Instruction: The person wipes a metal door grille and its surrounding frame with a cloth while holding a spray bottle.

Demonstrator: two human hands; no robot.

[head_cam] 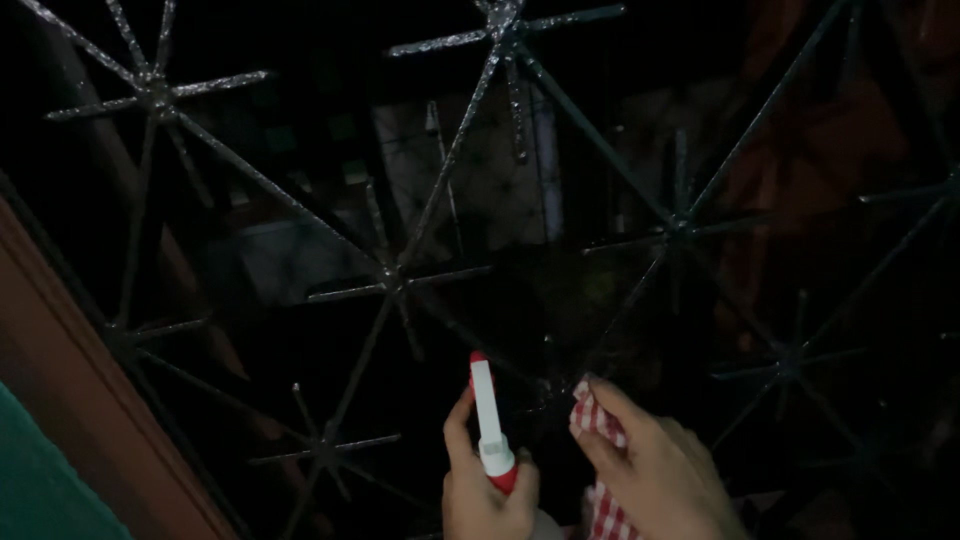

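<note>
Head view: left hand (487, 490) gripping spray bottle (490, 420), right hand (655, 470) pinching checked cloth (600, 470) below grille (400, 275); likely overspray through gaps.

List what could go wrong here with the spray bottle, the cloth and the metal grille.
1. The scene is very dark, so the left hand may aim the red-and-white spray bottle badly and mist may miss the grille.
2. The right hand presses the red checked cloth close to thin pointed bars; fabric or fingers might snag.
3. The nozzle sits close to the right hand, so spray may wet it.
</note>
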